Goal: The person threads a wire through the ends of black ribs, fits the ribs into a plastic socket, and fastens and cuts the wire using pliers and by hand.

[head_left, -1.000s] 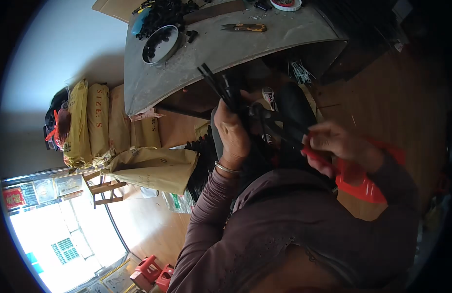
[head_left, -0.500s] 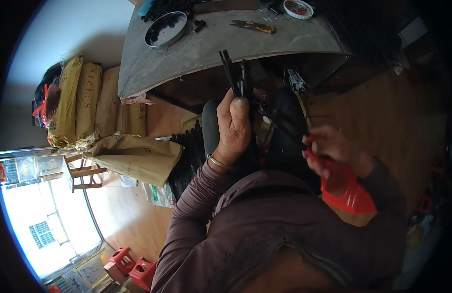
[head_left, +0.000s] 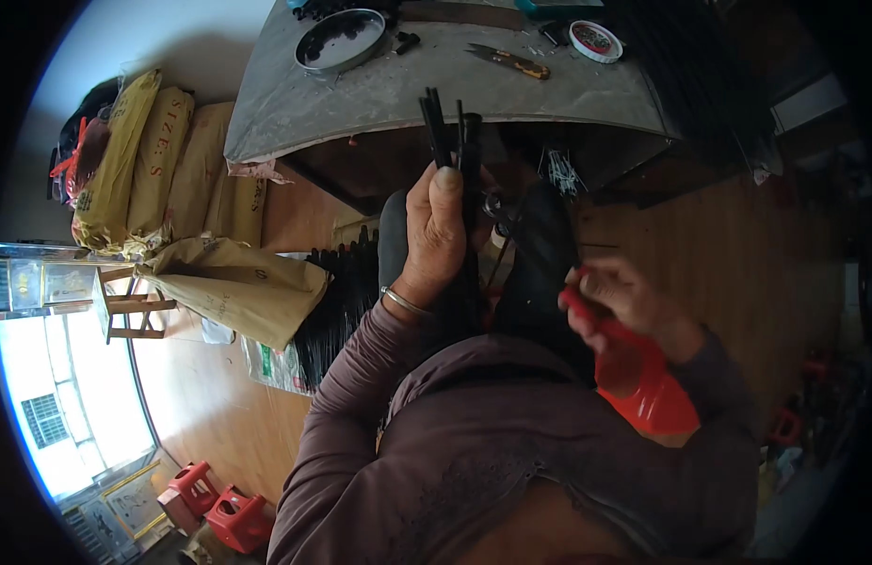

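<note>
Below the edge of a grey table [head_left: 436, 80], over the lap, the left hand [head_left: 434, 226] grips a bundle of black rods [head_left: 434, 118], thin, straight and smooth, their ends standing up from the fist. Just beside them rises a thicker rod [head_left: 471, 132] with a wider tip. The left thumb points up along the bundle, its fingers closed about it; the forearm slants in from the lower left, a shiny metal bangle [head_left: 406, 301] round the wrist. The right hand [head_left: 620, 297], a little blurred, is curled around the red grip of a tool [head_left: 493, 203] whose rounded metal head sits near the left hand; how hard it squeezes I cannot tell. Its forearm bends inward from the right, by a glossy red plastic piece [head_left: 653, 405]. On the table's dull, scuffed top lie a shallow round pan [head_left: 337, 54] holding black bits, yellow-handled snips [head_left: 508, 60] and a round white dish [head_left: 598, 59]
</note>
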A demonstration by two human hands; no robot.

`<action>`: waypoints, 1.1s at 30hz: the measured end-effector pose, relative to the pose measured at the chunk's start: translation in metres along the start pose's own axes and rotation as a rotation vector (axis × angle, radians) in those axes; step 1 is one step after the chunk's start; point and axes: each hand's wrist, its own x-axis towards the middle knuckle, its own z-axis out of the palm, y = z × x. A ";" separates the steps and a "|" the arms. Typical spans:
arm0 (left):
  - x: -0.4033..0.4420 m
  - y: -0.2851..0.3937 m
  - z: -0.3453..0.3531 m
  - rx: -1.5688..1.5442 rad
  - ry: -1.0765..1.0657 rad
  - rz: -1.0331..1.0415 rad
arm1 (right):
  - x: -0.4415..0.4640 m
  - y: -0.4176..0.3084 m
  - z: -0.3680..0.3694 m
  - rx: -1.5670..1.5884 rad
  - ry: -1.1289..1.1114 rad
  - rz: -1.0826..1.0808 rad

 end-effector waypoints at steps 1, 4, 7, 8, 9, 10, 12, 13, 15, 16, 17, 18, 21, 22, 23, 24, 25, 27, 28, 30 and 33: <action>0.002 0.001 0.002 -0.008 -0.002 0.007 | 0.001 0.012 0.001 -0.009 0.005 -0.001; 0.001 0.001 0.006 0.058 0.005 0.037 | 0.011 0.037 -0.008 0.674 -0.472 0.065; 0.000 0.000 0.004 0.094 -0.040 0.048 | 0.010 0.007 -0.019 0.360 -0.509 0.115; 0.001 0.000 0.002 0.084 -0.017 0.031 | 0.004 -0.013 -0.012 0.029 -0.282 0.081; 0.001 0.000 0.000 0.076 0.011 0.015 | 0.002 -0.024 -0.008 -0.302 -0.057 0.045; 0.002 0.001 -0.002 0.074 0.022 0.019 | 0.004 -0.024 -0.008 -0.309 -0.064 0.051; 0.006 0.003 -0.006 0.088 0.015 0.011 | 0.005 -0.021 -0.010 -0.263 -0.056 -0.026; 0.007 0.003 -0.007 0.086 0.013 0.012 | 0.006 -0.020 -0.006 -0.264 -0.054 -0.026; 0.009 0.002 -0.011 0.039 -0.003 -0.011 | 0.011 -0.014 0.005 -0.194 -0.081 -0.088; 0.009 0.003 -0.011 0.041 -0.008 -0.015 | 0.012 -0.012 0.008 -0.188 -0.078 -0.090; 0.009 0.005 -0.010 0.064 -0.001 -0.021 | 0.013 -0.011 0.010 -0.168 -0.107 -0.100; 0.009 0.006 -0.010 0.087 0.006 -0.026 | 0.014 -0.010 0.012 -0.149 -0.136 -0.110; 0.010 0.006 -0.010 0.048 -0.001 -0.042 | 0.014 -0.010 0.014 -0.114 -0.122 -0.135; 0.011 0.006 -0.010 0.045 0.000 -0.039 | 0.013 -0.013 0.016 -0.118 -0.121 -0.133; 0.011 0.005 -0.011 0.050 -0.009 -0.036 | 0.011 -0.018 0.019 -0.100 -0.119 -0.117; 0.012 0.005 -0.011 0.055 -0.017 -0.031 | 0.010 -0.021 0.020 -0.082 -0.118 -0.101; 0.012 0.005 -0.012 0.052 -0.012 -0.029 | 0.011 -0.022 0.018 -0.086 -0.119 -0.098; 0.013 0.003 -0.012 0.029 -0.038 -0.045 | 0.010 -0.021 0.009 -0.124 -0.144 -0.066; 0.013 0.003 -0.013 0.027 -0.034 -0.045 | 0.011 -0.020 0.007 -0.126 -0.145 -0.062; 0.015 0.003 -0.014 -0.013 -0.093 -0.056 | 0.013 -0.019 0.006 -0.113 -0.101 -0.051; 0.017 0.001 -0.017 -0.026 -0.101 -0.080 | 0.016 -0.021 0.011 -0.154 -0.082 -0.046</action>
